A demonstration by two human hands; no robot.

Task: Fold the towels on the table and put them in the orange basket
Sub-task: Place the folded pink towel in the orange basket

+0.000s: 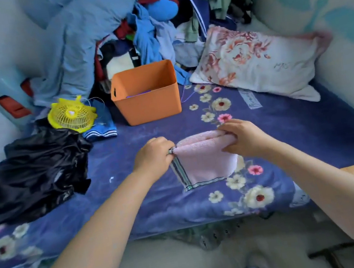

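A small pink towel [202, 164] with a striped grey edge lies partly folded on the blue flowered bedspread [147, 186]. My left hand [152, 155] pinches its upper left corner. My right hand [244, 137] grips the folded upper right edge, thumb underneath. The top of the towel is lifted into a fold between both hands, while its lower part rests flat. Behind the towel, near the middle of the bed, stands the orange basket [149, 105], with something purple showing inside it.
A black garment [34, 175] lies crumpled at the left. A yellow fan [71, 115] and a blue striped cloth [102, 129] sit left of the basket. A flowered pillow [260, 64] lies at the right. A heap of clothes [152, 24] fills the back.
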